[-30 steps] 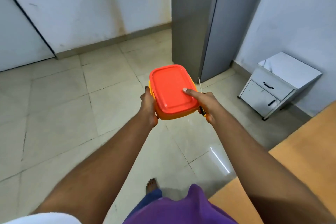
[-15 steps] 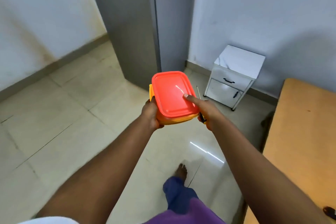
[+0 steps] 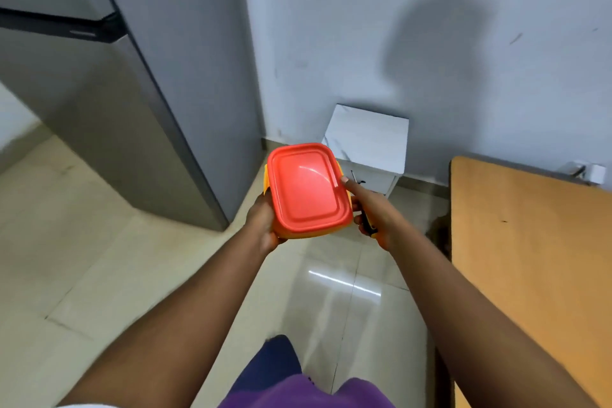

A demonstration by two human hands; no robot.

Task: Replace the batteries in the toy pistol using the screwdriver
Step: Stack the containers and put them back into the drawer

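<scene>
Head view, near to far. Lowest in view, a purple garment (image 3: 308,394) and a dark blue trouser leg (image 3: 271,361) above pale, glossy floor tiles (image 3: 99,242). Both bare forearms reach forward over the floor. The left hand (image 3: 263,225) cups the near-left corner of a plastic box (image 3: 308,189) — orange body, red lid closed on top — with its fingers curled under the base. The right hand (image 3: 374,212) supports the box's right side: the thumb lies along the lid's right edge, while the remaining fingers curl round the dark handle of the screwdriver (image 3: 362,205), whose thin metal shaft projects away from the person, just beside the box. The toy pistol and batteries are not visible; what the closed box holds cannot be told. At right, the corner of a wooden table (image 3: 530,258). Beyond the box, a small white drawer cabinet (image 3: 367,142) stands on the floor against the grey-blue wall (image 3: 364,26) — the person's shadow falls on that wall. At left, a tall grey refrigerator (image 3: 149,93) stands near the same corner.
</scene>
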